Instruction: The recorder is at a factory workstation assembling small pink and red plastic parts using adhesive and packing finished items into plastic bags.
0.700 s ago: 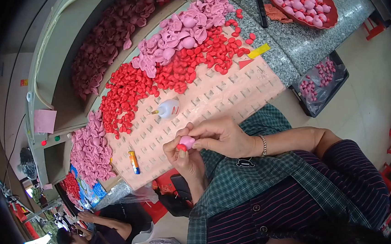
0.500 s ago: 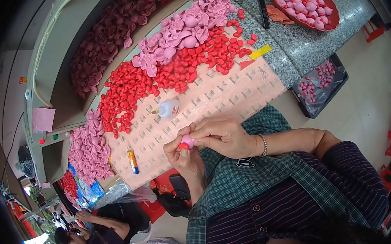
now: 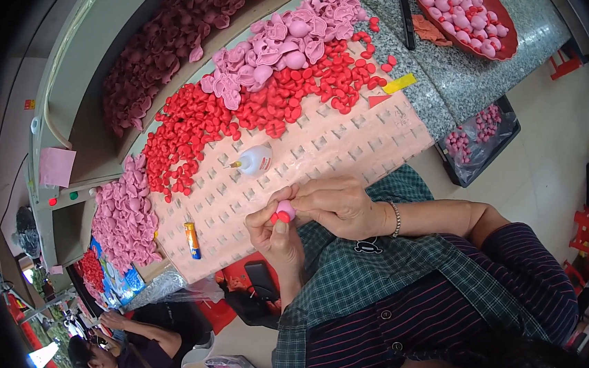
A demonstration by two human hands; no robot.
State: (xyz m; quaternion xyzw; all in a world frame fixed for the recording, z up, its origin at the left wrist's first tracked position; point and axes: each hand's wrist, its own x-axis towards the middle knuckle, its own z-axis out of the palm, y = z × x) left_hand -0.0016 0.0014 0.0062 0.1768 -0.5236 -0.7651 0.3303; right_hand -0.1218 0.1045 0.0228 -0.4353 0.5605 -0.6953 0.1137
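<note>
Between both hands, just past the near edge of the board, is a small round pink piece [image 3: 286, 207] with a glossy red part at its lower end. My left hand [image 3: 275, 241] pinches it from below, thumb by the red part. From the right, the fingertips of my right hand [image 3: 338, 205], with a bracelet at its wrist, press on the pink side. A white squeeze bottle [image 3: 255, 160] with a narrow tip lies on the pale pink board [image 3: 319, 137]. Beyond it spread many small red pieces [image 3: 181, 127] and a heap of pink moulded pieces [image 3: 296, 35].
Another pink heap [image 3: 126, 219] lies at the left, near an orange-and-blue tube [image 3: 192, 240]. A red bowl [image 3: 505, 52] of pink-and-red pieces stands on the granite counter [image 3: 434, 77]. A black crate [image 3: 475, 172] sits lower right. Another person [image 3: 136, 348] works at lower left.
The view has shifted slightly, so the bench sits a little differently in the picture. The pink piece has turned a little in my fingers, showing more of its red part.
</note>
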